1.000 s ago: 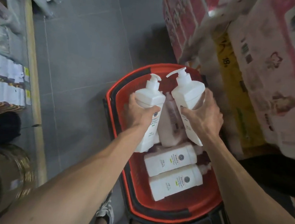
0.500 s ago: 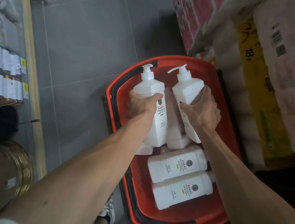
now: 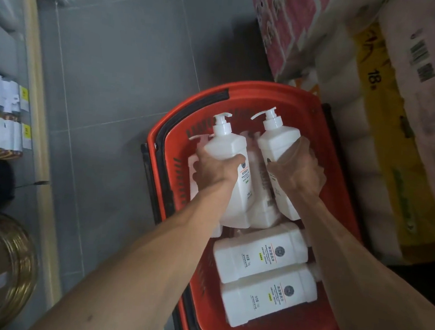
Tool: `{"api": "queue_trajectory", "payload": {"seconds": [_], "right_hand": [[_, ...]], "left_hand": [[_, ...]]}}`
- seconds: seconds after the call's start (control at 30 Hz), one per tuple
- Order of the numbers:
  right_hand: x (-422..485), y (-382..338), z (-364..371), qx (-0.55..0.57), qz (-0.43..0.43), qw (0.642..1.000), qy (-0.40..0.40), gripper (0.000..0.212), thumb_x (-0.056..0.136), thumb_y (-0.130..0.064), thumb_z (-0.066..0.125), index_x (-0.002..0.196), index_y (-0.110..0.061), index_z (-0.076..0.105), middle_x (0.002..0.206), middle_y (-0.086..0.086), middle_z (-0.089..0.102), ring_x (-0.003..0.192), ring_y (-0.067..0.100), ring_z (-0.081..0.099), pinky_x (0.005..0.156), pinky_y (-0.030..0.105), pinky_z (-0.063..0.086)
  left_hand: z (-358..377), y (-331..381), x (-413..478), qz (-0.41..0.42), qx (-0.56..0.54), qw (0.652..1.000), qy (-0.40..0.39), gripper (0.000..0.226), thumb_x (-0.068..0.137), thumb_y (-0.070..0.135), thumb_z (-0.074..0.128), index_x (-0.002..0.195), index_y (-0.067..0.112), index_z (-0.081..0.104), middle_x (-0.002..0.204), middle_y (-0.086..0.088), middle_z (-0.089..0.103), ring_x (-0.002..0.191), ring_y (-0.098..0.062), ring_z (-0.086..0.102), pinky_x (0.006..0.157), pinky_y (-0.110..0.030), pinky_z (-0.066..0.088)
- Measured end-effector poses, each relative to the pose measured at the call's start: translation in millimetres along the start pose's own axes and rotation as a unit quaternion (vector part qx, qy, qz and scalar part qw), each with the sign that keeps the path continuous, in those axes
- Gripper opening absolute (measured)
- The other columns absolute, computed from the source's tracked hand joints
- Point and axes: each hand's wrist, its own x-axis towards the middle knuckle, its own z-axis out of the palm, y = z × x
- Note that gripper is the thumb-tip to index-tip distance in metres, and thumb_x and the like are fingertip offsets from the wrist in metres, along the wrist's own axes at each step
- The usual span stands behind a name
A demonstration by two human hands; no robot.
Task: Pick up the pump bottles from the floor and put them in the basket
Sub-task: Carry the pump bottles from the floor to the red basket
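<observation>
Pump bottles: we grip 1 in our left hand (image 3: 214,168), 1 in our right hand (image 3: 298,176), pumps toward the basket's (image 3: 270,91) far rim.

The yellow package (image 3: 387,132) at the right bears "18" beside a barcode on the pale wrapper (image 3: 422,64). The bottle labels (image 3: 269,256) are too small to read.

Dim, soft indoor light; wide-angle bending and blur at the edges.
</observation>
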Motion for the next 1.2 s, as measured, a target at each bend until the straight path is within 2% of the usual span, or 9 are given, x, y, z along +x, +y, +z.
{"api": "queue_trajectory", "payload": {"seconds": [0.17,0.27,0.47,0.7,0.8,0.9,0.97,1.03,1.2], "right_hand": [[5.3,6.9,8.4,-0.011,0.006,1.0,0.011,0.076,0.074,-0.046,0.079,0.133,-0.017,0.041,0.124,0.011,0.061,0.109,0.04,0.062,0.09,0.048,0.047],[8.4,5.8,9.0,-0.014,0.015,1.0,0.009,0.072,0.074,-0.047,0.077,0.13,-0.017,0.043,0.123,0.01,0.062,0.108,0.04,0.063,0.09,0.048,0.047],[12.7,5.8,19.0,-0.015,0.021,1.0,0.007,0.079,0.074,-0.055,0.077,0.135,-0.018,0.044,0.127,0.008,0.06,0.112,0.038,0.062,0.09,0.047,0.047],[12.9,6.9,17.3,0.012,0.028,1.0,0.001,0.085,0.077,-0.047,0.084,0.144,-0.021,0.04,0.138,0.008,0.054,0.119,0.037,0.058,0.095,0.048,0.046],[7.9,10.4,11.2,0.023,0.01,1.0,0.0,0.08,0.079,-0.039,0.083,0.145,-0.021,0.042,0.138,0.007,0.053,0.121,0.035,0.057,0.097,0.045,0.046],[1.0,16.1,-0.1,0.026,-0.007,1.0,-0.004,0.062,0.083,-0.027,0.078,0.138,-0.021,0.049,0.135,0.007,0.054,0.119,0.034,0.058,0.095,0.042,0.047],[-6.8,18.2,-10.2,0.02,-0.016,1.0,-0.007,0.052,0.083,-0.024,0.072,0.131,-0.021,0.052,0.13,0.007,0.055,0.113,0.035,0.06,0.091,0.042,0.048],[-17.8,18.5,-21.9,0.015,-0.009,1.0,-0.013,0.049,0.083,-0.026,0.07,0.129,-0.024,0.055,0.127,0.005,0.058,0.11,0.035,0.062,0.089,0.043,0.049],[-58.9,17.6,-66.7,0.045,0.035,0.998,-0.009,0.046,0.081,-0.033,0.071,0.124,-0.029,0.058,0.115,0.0,0.068,0.103,0.03,0.065,0.085,0.04,0.049]], "left_hand": [[7.5,-1.2,7.6,0.018,0.029,0.999,-0.01,0.102,0.058,0.045,0.083,0.145,0.043,0.029,0.123,0.0,0.056,0.113,-0.03,0.056,0.094,-0.046,0.049],[8.4,0.5,8.3,0.032,0.075,0.997,-0.009,0.1,0.065,0.046,0.084,0.148,0.033,0.029,0.134,-0.004,0.047,0.119,-0.031,0.052,0.093,-0.041,0.045],[10.1,4.7,17.0,0.032,0.139,0.989,-0.038,0.106,0.068,0.047,0.085,0.15,0.018,0.026,0.146,-0.011,0.036,0.133,-0.035,0.04,0.099,-0.045,0.042],[7.8,9.0,21.4,0.037,0.189,0.978,-0.073,0.108,0.072,0.049,0.084,0.152,0.011,0.022,0.153,-0.015,0.027,0.137,-0.036,0.035,0.103,-0.045,0.04],[1.5,12.3,22.5,0.038,0.22,0.97,-0.093,0.109,0.074,0.049,0.083,0.154,0.012,0.02,0.153,-0.015,0.03,0.135,-0.037,0.039,0.106,-0.044,0.042],[-9.0,15.3,21.2,0.046,0.251,0.958,-0.129,0.1,0.07,0.043,0.08,0.15,0.013,0.029,0.145,-0.012,0.044,0.128,-0.035,0.048,0.103,-0.045,0.046],[-20.6,16.6,14.8,0.07,0.283,0.945,-0.151,0.09,0.068,0.042,0.075,0.146,0.017,0.037,0.137,-0.009,0.052,0.124,-0.033,0.051,0.101,-0.045,0.048],[-34.4,19.2,-1.1,0.132,0.339,0.917,-0.161,0.067,0.079,0.038,0.073,0.138,0.021,0.047,0.134,-0.007,0.052,0.126,-0.032,0.046,0.102,-0.044,0.045],[-61.7,38.5,-54.7,0.343,0.465,0.801,-0.156,0.044,0.088,0.03,0.067,0.129,0.028,0.05,0.133,-0.002,0.05,0.125,-0.027,0.04,0.097,-0.043,0.041]]}}
